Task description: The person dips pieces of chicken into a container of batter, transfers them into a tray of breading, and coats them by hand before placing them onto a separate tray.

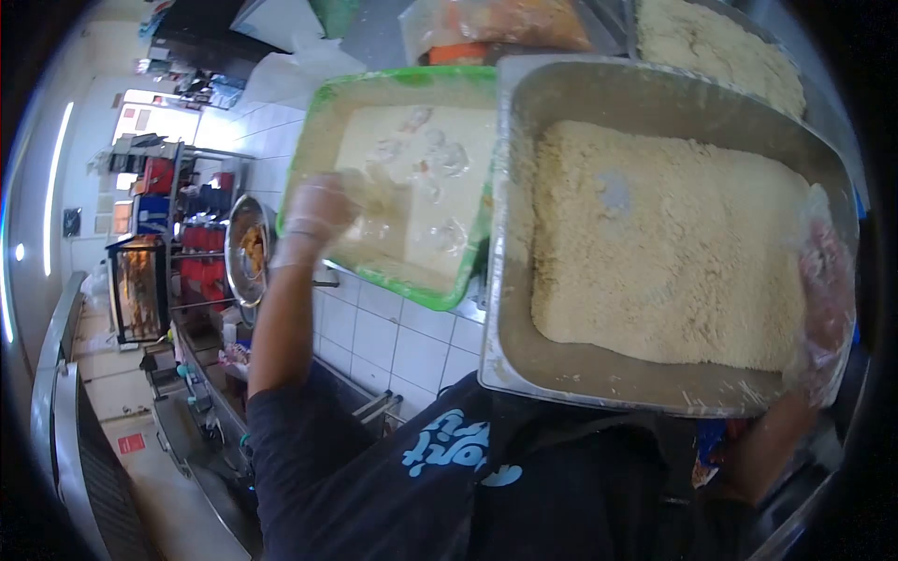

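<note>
My left hand (323,208), in a clear plastic glove, hangs over the left side of a green-rimmed tub (426,295) of pale liquid batter (379,131). Its fingers are smeared by motion, and whatever they hold cannot be made out. Several lumpy coated pieces (445,157) lie in the batter. Right beside the tub stands a deep metal pan (599,369) of crumbly flour (673,252). My right hand (825,280), also gloved, lies against the pan's right inner wall, with its fingers blurred under the loose plastic.
Another container of flour (716,56) stands behind the pan, near a plastic bag with orange contents (505,23). At left are a round metal bowl of brown food (251,251), a shelf with red items (201,238) and a lit display case (138,290). White tiles (393,346) show below the tub.
</note>
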{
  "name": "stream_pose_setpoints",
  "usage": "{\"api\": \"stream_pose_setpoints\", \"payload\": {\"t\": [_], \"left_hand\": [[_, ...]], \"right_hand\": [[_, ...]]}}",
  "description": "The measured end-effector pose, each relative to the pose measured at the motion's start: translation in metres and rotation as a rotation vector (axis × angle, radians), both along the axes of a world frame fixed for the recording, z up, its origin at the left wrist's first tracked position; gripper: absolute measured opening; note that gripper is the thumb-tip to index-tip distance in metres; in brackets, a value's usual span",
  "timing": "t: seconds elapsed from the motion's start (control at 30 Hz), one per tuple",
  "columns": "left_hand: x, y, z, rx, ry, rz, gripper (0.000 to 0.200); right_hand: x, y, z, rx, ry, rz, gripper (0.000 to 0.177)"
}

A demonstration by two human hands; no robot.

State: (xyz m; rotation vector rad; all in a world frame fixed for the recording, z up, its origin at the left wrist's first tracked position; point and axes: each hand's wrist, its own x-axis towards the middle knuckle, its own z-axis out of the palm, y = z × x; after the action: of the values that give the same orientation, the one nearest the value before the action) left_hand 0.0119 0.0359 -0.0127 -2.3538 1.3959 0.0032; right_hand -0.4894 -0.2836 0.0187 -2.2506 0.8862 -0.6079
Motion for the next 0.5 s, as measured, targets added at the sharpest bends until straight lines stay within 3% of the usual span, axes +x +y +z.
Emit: {"api": "stream_pose_setpoints", "payload": {"t": [0.03,0.13,0.17,0.2,0.27,0.33,0.4,0.5], "left_hand": [[-0.007,-0.005,0.024,-0.245,0.162,-0.040,0.012],[0.007,-0.011,0.073,-0.195,-0.175,-0.126,0.016],[-0.010,-0.017,0.093,-0.283,-0.158,-0.085,0.017],[-0.014,-0.018,0.104,-0.392,0.049,0.064,0.017],[-0.015,-0.015,0.109,-0.267,0.001,-0.021,0.017],[-0.004,-0.010,0.096,0.212,-0.492,-0.489,0.016],[0.054,0.027,0.033,0.178,-0.268,-0.220,0.015],[0.152,0.113,-0.077,-0.180,0.053,0.260,0.021]], "right_hand": [[-0.002,-0.002,0.003,-0.016,-0.011,-0.010,0.039],[-0.008,-0.008,0.007,-0.064,-0.017,-0.030,0.039],[-0.013,-0.012,0.007,-0.065,-0.011,-0.038,0.039],[-0.017,-0.013,0.007,-0.066,-0.004,-0.042,0.038],[-0.024,-0.013,0.005,-0.065,0.005,-0.051,0.038],[-0.031,-0.012,0.003,-0.062,0.016,-0.062,0.038],[-0.038,-0.017,0.004,-0.073,0.010,-0.078,0.037],[-0.048,-0.027,0.012,-0.108,-0.025,-0.114,0.037]]}}
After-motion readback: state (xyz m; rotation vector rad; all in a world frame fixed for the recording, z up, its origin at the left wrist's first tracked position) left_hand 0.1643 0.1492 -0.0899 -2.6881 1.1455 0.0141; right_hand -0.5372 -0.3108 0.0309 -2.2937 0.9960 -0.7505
